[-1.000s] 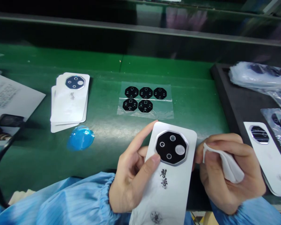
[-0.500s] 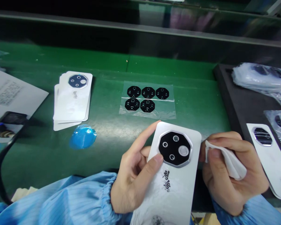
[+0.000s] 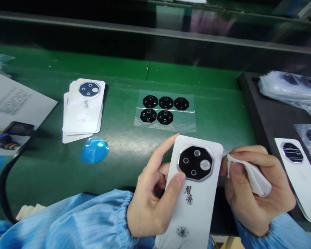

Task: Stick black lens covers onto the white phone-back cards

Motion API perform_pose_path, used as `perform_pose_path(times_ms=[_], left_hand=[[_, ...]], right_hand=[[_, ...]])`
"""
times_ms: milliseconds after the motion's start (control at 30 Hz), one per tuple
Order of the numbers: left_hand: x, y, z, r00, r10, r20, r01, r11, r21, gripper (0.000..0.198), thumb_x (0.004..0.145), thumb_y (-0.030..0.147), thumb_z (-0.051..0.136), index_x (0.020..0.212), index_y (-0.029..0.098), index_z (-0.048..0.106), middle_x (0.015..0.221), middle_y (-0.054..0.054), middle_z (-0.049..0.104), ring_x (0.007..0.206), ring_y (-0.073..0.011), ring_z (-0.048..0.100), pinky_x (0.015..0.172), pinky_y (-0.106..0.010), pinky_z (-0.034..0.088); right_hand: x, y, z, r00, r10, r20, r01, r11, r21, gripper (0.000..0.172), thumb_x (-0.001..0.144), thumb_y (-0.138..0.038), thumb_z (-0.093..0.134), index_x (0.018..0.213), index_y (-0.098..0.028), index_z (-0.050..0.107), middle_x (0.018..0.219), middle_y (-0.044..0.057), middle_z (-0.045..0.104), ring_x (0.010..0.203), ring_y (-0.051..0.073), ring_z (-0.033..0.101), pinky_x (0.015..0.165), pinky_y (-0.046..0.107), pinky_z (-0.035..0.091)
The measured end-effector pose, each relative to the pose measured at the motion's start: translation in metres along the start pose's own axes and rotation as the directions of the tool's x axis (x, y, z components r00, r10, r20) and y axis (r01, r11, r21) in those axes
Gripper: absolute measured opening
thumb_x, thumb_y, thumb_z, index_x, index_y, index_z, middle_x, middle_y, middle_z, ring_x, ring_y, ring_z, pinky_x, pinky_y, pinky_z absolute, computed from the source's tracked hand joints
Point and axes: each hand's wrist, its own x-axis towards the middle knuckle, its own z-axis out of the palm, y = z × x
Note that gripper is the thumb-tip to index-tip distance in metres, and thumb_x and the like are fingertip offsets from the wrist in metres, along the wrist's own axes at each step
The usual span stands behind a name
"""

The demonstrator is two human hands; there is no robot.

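Note:
A white phone back cover (image 3: 197,214) with a black octagonal camera plate (image 3: 189,166) in a silver frame is gripped by my left hand (image 3: 158,197). The thumb lies on its face by the frame's lower left corner, the other fingers along the left edge and behind. Close to the cover's right edge, my right hand (image 3: 259,186) pinches a folded white cloth (image 3: 251,174). A thin clear bit shows between its fingertips and the cover; I cannot tell what it is. Beyond, several black octagonal plates (image 3: 166,103) lie in rows on a clear film sheet (image 3: 184,126).
To the left are a stack of white covers (image 3: 84,116), a round blue film (image 3: 95,150), a printed white sheet (image 3: 12,103) and a black hose (image 3: 5,186). A dark tray (image 3: 272,117) on the right bears bagged parts (image 3: 287,84) and another white cover (image 3: 298,180).
The phone cover and my left hand have shifted slightly right and turned more upright, closer to the cloth. My right hand stays nearly in place. The view has moved a little.

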Motion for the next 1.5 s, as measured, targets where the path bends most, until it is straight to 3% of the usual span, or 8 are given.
perform_pose_path(times_ms=[67, 167, 300, 467, 600, 733, 1233, 1500], left_hand=[[0.007, -0.011, -0.002, 0.999, 0.036, 0.018, -0.038, 0.990, 0.137, 0.060, 0.097, 0.031, 0.049, 0.149, 0.037, 0.020, 0.080, 0.000, 0.068, 0.054, -0.0115, 0.058, 0.046, -0.020, 0.047], [0.018, -0.031, -0.004, 0.995, 0.093, 0.040, -0.101, 0.908, 0.407, 0.070, 0.097, 0.027, 0.046, 0.153, 0.032, 0.005, 0.126, -0.010, 0.060, 0.105, -0.0240, 0.064, 0.080, -0.036, 0.058], [0.024, -0.045, -0.004, 0.965, 0.240, 0.107, -0.246, 0.681, 0.690, 0.075, 0.096, 0.019, 0.042, 0.154, 0.020, -0.006, 0.150, -0.018, 0.032, 0.138, -0.0283, 0.036, 0.109, -0.047, 0.041], [0.025, -0.036, -0.007, 0.914, 0.385, 0.127, -0.276, 0.362, 0.890, 0.072, 0.093, 0.018, 0.047, 0.152, 0.011, 0.006, 0.159, -0.021, 0.004, 0.146, -0.0345, 0.009, 0.113, -0.055, 0.026], [0.054, -0.009, -0.029, 0.851, 0.511, 0.124, -0.253, 0.191, 0.948, 0.042, 0.094, 0.030, 0.051, 0.133, 0.013, 0.046, 0.135, -0.016, 0.050, 0.124, -0.0290, 0.045, 0.102, -0.046, 0.038], [0.096, 0.012, -0.053, 0.888, 0.454, 0.068, -0.047, -0.058, 0.997, 0.041, 0.091, 0.048, 0.054, 0.109, 0.012, 0.061, 0.109, -0.015, 0.060, 0.101, -0.0317, 0.054, 0.082, -0.044, 0.044], [0.140, 0.035, -0.054, 0.982, 0.185, -0.023, 0.021, 0.011, 1.000, 0.049, 0.071, 0.054, 0.075, 0.090, 0.011, 0.063, 0.100, -0.013, 0.062, 0.102, -0.0298, 0.058, 0.083, -0.035, 0.048], [0.127, 0.040, -0.027, 0.978, 0.208, -0.015, 0.027, -0.052, 0.998, 0.051, 0.079, 0.034, 0.074, 0.115, 0.003, 0.054, 0.106, -0.021, 0.062, 0.096, -0.0345, 0.064, 0.080, -0.040, 0.050]], right_hand=[[0.003, 0.008, 0.000, 0.999, 0.034, -0.018, -0.033, 0.999, 0.034, 0.012, 0.086, -0.010, 0.060, 0.093, -0.019, 0.063, 0.087, 0.003, 0.053, 0.055, 0.012, 0.055, 0.038, 0.030, 0.040], [0.012, 0.026, -0.002, 0.995, 0.101, -0.020, -0.101, 0.995, -0.006, 0.004, 0.088, -0.018, 0.061, 0.092, -0.019, 0.063, 0.080, 0.001, 0.053, 0.051, 0.011, 0.055, 0.043, 0.031, 0.043], [0.022, 0.044, -0.004, 0.981, 0.192, 0.015, -0.190, 0.976, -0.103, 0.005, 0.091, -0.025, 0.060, 0.092, -0.021, 0.061, 0.070, -0.003, 0.055, 0.049, 0.010, 0.055, 0.048, 0.029, 0.044], [0.030, 0.054, -0.003, 0.980, 0.182, 0.077, -0.167, 0.971, -0.171, 0.005, 0.092, -0.026, 0.057, 0.094, -0.022, 0.059, 0.069, -0.005, 0.054, 0.050, 0.009, 0.056, 0.050, 0.026, 0.044], [0.044, 0.064, 0.003, 0.976, 0.144, 0.161, -0.113, 0.976, -0.188, 0.006, 0.092, -0.026, 0.056, 0.094, -0.022, 0.059, 0.074, -0.003, 0.057, 0.056, 0.011, 0.059, 0.055, 0.027, 0.046], [0.055, 0.071, 0.014, 0.933, 0.086, 0.351, -0.019, 0.981, -0.191, 0.005, 0.089, -0.023, 0.058, 0.091, -0.023, 0.062, 0.088, 0.001, 0.065, 0.081, 0.017, 0.063, 0.071, 0.030, 0.047], [0.058, 0.077, 0.021, 0.888, 0.042, 0.457, 0.059, 0.977, -0.205, 0.010, 0.091, -0.023, 0.054, 0.091, -0.022, 0.063, 0.091, 0.003, 0.065, 0.085, 0.018, 0.060, 0.073, 0.031, 0.044], [0.058, 0.079, 0.021, 0.889, 0.038, 0.457, 0.059, 0.978, -0.198, 0.010, 0.091, -0.023, 0.053, 0.091, -0.022, 0.063, 0.092, 0.003, 0.065, 0.086, 0.018, 0.061, 0.074, 0.030, 0.044]])
